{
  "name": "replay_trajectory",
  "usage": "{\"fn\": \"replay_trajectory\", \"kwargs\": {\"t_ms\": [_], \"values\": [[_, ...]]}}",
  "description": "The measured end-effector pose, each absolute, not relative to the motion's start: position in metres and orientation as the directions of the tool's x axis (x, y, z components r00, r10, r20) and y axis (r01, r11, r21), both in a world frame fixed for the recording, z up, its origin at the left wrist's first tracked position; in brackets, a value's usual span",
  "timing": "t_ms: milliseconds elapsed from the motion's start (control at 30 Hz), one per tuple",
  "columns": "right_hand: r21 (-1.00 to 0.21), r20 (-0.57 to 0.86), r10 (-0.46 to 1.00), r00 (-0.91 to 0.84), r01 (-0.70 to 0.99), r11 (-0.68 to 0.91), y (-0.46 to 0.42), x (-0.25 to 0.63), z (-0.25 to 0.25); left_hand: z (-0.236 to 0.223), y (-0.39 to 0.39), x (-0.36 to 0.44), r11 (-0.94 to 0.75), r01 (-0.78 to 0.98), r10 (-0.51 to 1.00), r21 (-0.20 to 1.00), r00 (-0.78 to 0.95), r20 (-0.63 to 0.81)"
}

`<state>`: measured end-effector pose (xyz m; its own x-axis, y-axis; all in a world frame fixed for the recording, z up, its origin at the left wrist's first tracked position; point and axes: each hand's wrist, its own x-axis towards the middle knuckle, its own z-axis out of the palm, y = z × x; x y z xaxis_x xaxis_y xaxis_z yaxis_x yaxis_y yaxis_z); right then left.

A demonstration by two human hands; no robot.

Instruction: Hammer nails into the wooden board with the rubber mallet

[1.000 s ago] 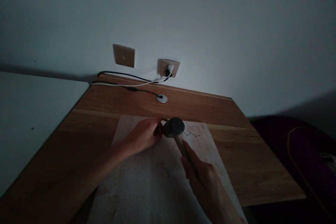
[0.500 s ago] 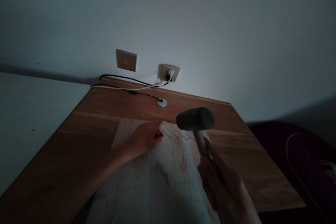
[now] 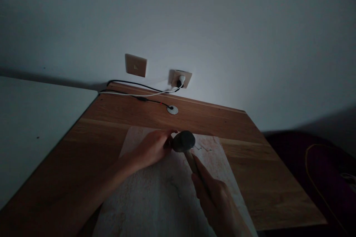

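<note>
My right hand [image 3: 215,196] is wrapped round the pale handle of a mallet [image 3: 184,141] with a thick dark head. The head is right beside the fingertips of my left hand [image 3: 155,144], low over the far part of a pale, streaked board [image 3: 150,196]. My left fingers are pinched together; what they hold is hidden behind the mallet head and in shadow. To the right of the head, a thin dark zigzag [image 3: 204,149] runs across the board; I cannot tell if it is drawn or raised. A dark curved mark [image 3: 175,188] shows nearer the board's middle.
The board lies on a wooden tabletop [image 3: 267,177] against a wall. Black and white cables [image 3: 133,94] run along the back edge to a wall socket [image 3: 181,79] and a round cable grommet [image 3: 172,110]. A white panel [image 3: 47,126] borders the left; dark purple fabric [image 3: 319,166] lies right.
The mallet has come down and left, from above the board's right part to beside my left fingertips, which it now partly covers. My left hand has stayed nearly in place.
</note>
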<state>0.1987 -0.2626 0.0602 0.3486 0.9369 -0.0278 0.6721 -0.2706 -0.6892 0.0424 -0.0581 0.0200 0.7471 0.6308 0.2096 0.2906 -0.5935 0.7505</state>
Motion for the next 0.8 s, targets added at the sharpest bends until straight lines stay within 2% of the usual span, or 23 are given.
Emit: {"fn": "replay_trajectory", "kwargs": {"t_ms": [167,333,433,800], "values": [[-0.682,-0.048,0.946,0.322,0.681,-0.267,-0.2613,0.1997,0.062,0.0162,-0.058,0.0429,-0.602,0.241,0.624,0.761,0.736,0.261],[-0.66,-0.023,0.949,0.315,0.708,-0.251,-0.26,0.1993,0.0588,0.0177,-0.0586,0.0432,-0.567,0.241,0.643,0.787,0.727,0.241],[-0.686,-0.016,0.946,0.323,0.685,-0.246,-0.2618,0.1981,0.0607,0.0183,-0.058,0.0431,-0.569,0.251,0.637,0.783,0.736,0.227],[-0.682,-0.042,0.924,0.38,0.665,-0.305,-0.2642,0.1946,0.0662,0.0183,-0.0578,0.0439,-0.539,0.234,0.65,0.809,0.727,0.223]]}}
